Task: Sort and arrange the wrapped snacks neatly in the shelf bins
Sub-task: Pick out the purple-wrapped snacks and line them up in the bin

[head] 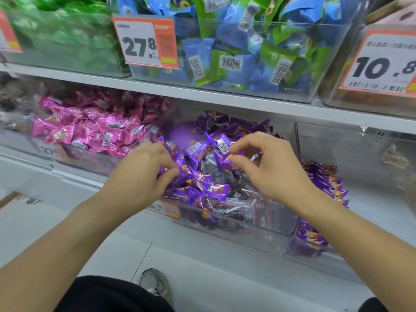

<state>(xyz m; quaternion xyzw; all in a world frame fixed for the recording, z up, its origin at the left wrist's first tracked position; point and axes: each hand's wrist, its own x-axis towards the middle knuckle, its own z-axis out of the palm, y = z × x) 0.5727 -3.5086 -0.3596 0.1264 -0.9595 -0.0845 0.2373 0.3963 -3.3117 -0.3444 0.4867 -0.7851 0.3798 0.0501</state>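
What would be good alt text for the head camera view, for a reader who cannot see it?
A person's left hand and right hand each pinch purple-wrapped snacks in a clear shelf bin. A bin of pink-wrapped snacks sits to its left. On the shelf above, blue and green packets fill a bin beside a 27.8 price tag.

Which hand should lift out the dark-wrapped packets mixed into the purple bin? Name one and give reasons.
Probably the right hand. It hovers beside the dark packets in the middle of the purple snacks' bin, pinching one purple packet. The left hand grips purple packets at the bin's left side, farther away.
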